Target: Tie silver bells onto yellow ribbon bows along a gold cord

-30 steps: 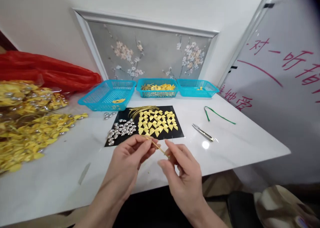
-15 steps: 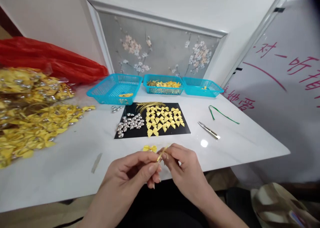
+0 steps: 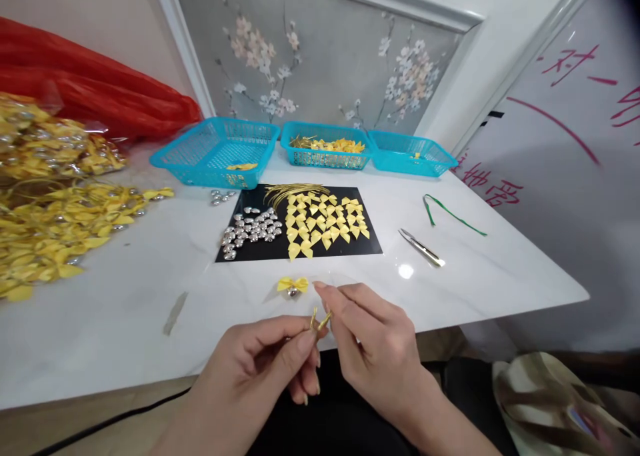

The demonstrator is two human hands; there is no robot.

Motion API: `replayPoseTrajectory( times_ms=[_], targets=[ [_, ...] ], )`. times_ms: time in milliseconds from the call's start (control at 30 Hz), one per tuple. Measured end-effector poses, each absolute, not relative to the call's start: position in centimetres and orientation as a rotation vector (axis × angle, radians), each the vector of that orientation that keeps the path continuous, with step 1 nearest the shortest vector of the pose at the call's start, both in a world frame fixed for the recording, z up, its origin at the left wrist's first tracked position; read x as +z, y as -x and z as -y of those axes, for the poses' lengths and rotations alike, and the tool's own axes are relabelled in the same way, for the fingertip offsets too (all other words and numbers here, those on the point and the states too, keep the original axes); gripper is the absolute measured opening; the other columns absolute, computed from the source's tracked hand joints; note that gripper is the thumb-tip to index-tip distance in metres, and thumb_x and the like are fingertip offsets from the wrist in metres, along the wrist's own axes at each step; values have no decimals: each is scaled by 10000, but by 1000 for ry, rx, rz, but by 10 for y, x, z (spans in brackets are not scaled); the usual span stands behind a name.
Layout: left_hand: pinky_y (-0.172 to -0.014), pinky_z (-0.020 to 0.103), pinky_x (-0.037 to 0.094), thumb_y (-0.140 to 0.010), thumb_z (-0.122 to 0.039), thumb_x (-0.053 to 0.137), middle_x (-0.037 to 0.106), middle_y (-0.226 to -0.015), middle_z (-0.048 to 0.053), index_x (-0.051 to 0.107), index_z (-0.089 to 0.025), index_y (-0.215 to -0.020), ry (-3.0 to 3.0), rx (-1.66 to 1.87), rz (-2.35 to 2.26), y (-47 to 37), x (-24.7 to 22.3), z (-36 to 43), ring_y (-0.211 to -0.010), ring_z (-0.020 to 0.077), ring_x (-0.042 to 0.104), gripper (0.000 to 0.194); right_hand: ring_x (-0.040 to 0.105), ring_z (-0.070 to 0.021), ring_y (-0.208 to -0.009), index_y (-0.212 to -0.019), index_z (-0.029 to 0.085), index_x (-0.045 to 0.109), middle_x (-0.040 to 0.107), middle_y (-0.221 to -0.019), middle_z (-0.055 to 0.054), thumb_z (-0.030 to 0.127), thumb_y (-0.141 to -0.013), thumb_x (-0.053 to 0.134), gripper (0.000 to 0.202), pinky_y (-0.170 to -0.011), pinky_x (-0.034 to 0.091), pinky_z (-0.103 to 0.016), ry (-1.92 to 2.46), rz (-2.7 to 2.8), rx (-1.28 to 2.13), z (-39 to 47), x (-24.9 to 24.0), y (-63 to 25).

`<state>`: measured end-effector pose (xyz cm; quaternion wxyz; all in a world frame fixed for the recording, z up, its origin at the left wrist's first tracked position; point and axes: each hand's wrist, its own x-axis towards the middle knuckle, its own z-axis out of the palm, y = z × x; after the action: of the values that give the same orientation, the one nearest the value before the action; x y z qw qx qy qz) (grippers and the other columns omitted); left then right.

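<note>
Red sheer fabric [image 3: 95, 86] lies bunched behind and well left of the flat black rectangular mat [image 3: 345, 251], and a heap of yellow ribbon bows with silver beads [image 3: 55, 243] spreads left of that mat across the glossy white worktop [image 3: 475, 283]. One blue plastic mesh basket [image 3: 207, 153] stands behind the mat's left side, and small loose silver beads [image 3: 223, 197] lie just off its upper left corner. On the mat, shiny silver beads [image 3: 255, 228] cover the left part, thin gold cords [image 3: 295, 193] lie along the back, and yellow satin bows [image 3: 325, 229] fill rows on the right.

In front of the mat, the left hand [image 3: 273, 363] has thumb and forefinger pinched on a short gold cord piece [image 3: 324, 321]. Beyond it, nearer the mat, sits a single yellow bow with a silver bead [image 3: 293, 285]. The right hand [image 3: 377, 336] meets the cord piece's upper end; whether its fingertips are clamped there cannot be told. Right of the mat lie silver metal snips [image 3: 421, 248].

The step in hand looks like bending or twisting the cord piece; the next move probably calls for a firm left pinch and fine right-fingertip control.
</note>
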<state>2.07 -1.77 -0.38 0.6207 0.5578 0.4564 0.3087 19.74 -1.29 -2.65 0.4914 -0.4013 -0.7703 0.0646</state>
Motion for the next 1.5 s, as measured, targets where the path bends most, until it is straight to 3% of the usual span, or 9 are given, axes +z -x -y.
replayPoseTrajectory(
  times_ms=[233,433,733,900,1267,1500],
  targets=[
    [-468,275,322,-889,-546,629,495,-553,-31,664,-247,-666,-1281,704,-1108,-20,-5,20,-497,143,401,375,709,-178,-809,-1223,71,684,731,-930,-122,-8,-968,478,336,-717,631,-277,912,1871,199,15,-27,-196],
    [-533,282,328,-952,-536,525,451,-562,-51,529,-241,-651,-1401,562,-1142,-14,-3,22,-542,148,396,421,700,-182,-756,-1212,26,694,733,-911,-135,-21,-956,499,325,-673,623,-281,915,1896,186,16,-27,-195],
    [-534,249,353,-967,-497,552,498,-565,-59,552,-209,-658,-1322,542,-1075,-14,-4,18,-532,112,444,423,713,-188,-762,-1197,11,703,740,-909,-143,-10,-965,488,317,-693,629,-276,910,1933,141,15,-29,-196],
    [-473,195,391,-895,-487,695,630,-640,-71,601,-237,-927,-1057,636,-981,-15,-7,15,-499,89,548,269,726,-185,-828,-1203,35,706,740,-948,-138,-4,-966,479,331,-734,621,-257,916,1896,233,16,-31,-197],
    [-453,170,483,-771,-469,826,699,-636,-50,701,-196,-815,-982,632,-999,-13,-9,17,-473,82,630,303,675,-173,-708,-1212,29,706,725,-914,-130,-13,-948,453,368,-625,603,-267,914,1913,227,18,-34,-193],
    [-479,163,462,-850,-519,735,664,-588,-35,713,-182,-737,-1081,576,-1007,-11,-13,17,-488,76,603,356,677,-172,-676,-1197,29,706,725,-879,-126,-23,-929,459,368,-598,607,-264,911,1936,213,19,-34,-192]
  ],
)
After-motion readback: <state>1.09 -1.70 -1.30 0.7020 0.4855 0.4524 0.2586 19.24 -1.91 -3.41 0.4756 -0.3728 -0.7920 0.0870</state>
